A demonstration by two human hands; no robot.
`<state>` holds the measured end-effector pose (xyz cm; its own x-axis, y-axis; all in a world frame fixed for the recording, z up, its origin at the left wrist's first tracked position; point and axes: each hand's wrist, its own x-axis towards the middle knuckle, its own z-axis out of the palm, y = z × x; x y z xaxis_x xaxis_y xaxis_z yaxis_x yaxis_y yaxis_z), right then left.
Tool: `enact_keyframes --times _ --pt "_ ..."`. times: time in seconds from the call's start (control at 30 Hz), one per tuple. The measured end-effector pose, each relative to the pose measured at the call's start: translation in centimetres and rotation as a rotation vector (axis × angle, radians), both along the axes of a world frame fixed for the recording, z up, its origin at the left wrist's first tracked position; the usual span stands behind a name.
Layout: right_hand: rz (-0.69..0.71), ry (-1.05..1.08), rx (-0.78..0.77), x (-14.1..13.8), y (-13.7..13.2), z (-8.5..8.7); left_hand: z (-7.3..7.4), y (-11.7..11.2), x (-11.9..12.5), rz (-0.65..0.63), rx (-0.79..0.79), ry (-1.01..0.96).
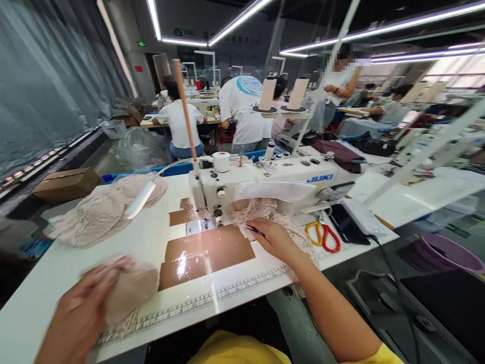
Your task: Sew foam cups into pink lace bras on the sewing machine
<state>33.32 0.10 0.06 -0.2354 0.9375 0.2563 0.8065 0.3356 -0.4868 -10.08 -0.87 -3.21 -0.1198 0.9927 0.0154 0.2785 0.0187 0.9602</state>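
Observation:
My left hand (pixel 89 296) is closed on a pale beige fabric piece (pixel 132 290) with a lacy edge, held over the table's front left; it is slightly blurred. My right hand (pixel 275 240) pinches a small dark pointed tool (pixel 255 230), whose kind I cannot make out. Its fingers are beside a bunched beige lace fabric (pixel 261 208) that runs under the sewing machine arm and down past the wrist. The white sewing machine (pixel 257 177) stands behind, its needle area (pixel 204 222) over a metal plate. A shiny brown sheet (pixel 208 250) lies between my hands.
Lace pieces (pixel 94 215) are piled at the left under a lamp (pixel 140 199). Scissors (pixel 323 236) with yellow and red handles and a dark phone (pixel 348 222) lie at right. A ruler strip (pixel 212 296) follows the front edge. Several people work beyond.

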Motion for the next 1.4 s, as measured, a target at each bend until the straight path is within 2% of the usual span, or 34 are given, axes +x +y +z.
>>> enact_keyframes --times 0.07,0.13,0.23,0.4,0.53,0.67,0.73,0.8,0.87,0.93,1.13,1.23,1.3,1.37,1.4 --pt "0.053 0.180 -0.033 -2.0 -1.0 0.4 2.7 0.8 4.2 -0.040 -0.066 -0.067" --pt "0.140 0.312 -0.154 -4.3 -1.7 0.4 4.0 1.3 7.0 -0.237 -0.071 -0.103" --pt "0.235 0.467 -0.381 -7.4 -1.9 -0.2 4.0 1.3 8.8 -0.479 -0.132 -0.178" --pt "0.267 0.688 -0.694 -10.9 -1.2 -1.2 3.4 0.3 9.0 -0.674 -0.170 -0.267" --pt "0.274 0.731 -0.759 -12.5 -0.7 -0.9 3.5 0.2 8.6 -0.740 -0.107 -0.166" --pt "0.338 0.850 -0.803 -13.7 -0.6 -0.9 3.8 0.0 8.5 -0.738 -0.034 -0.035" --pt "0.359 0.956 -0.856 -14.1 -0.6 -1.0 3.9 -0.2 8.7 -0.683 0.033 0.049" --pt "0.376 1.060 -0.888 -14.3 -0.6 -1.1 4.0 -0.6 8.9 -0.563 0.125 0.124" --pt "0.400 1.142 -0.896 -14.4 -0.5 -1.1 4.0 -1.0 9.2 -0.434 0.198 0.150" --pt "0.417 1.198 -0.908 -14.5 -0.6 -1.1 3.9 -1.2 9.4 -0.384 0.223 0.137" --pt "0.348 1.296 -0.929 -15.2 -0.8 -1.8 3.8 0.0 9.3 -0.561 0.119 0.146" --pt "0.266 1.384 -0.919 -15.3 -0.8 -1.5 3.4 0.6 9.4 -0.618 0.053 0.141" --pt "0.182 1.492 -0.822 -14.6 -0.9 -0.6 2.8 0.7 9.5 -0.696 -0.013 0.184" --pt "0.101 1.542 -0.612 -13.1 -1.0 0.5 2.0 0.5 9.4 -0.733 -0.085 0.215" --pt "0.078 1.488 -0.494 -12.2 -1.1 0.9 1.7 0.5 9.3 -0.717 -0.115 0.196"
